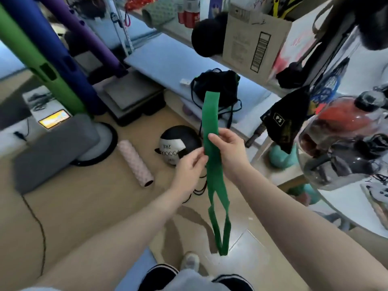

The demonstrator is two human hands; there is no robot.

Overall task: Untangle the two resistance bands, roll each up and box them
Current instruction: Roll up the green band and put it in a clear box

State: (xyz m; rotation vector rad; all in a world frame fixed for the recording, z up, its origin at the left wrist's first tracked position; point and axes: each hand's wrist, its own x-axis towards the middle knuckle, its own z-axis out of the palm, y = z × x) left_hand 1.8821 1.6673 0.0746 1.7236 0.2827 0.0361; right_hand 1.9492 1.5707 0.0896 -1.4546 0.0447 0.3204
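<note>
Hands [210,156] apparently pinch green band [211,114].

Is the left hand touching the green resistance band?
Touching: the head view shows the left hand pinching the green resistance band's edge.

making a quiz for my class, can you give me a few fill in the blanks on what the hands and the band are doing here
1. Both hands hold a band whose colour is ____.
2. The right hand grips the band near its middle, and the left hand ____ its edge.
3. The band's lower end hangs free above the ____.
4. The ball on the floor is marked ____.

Missing words: green; pinches; floor; 2KG
</note>
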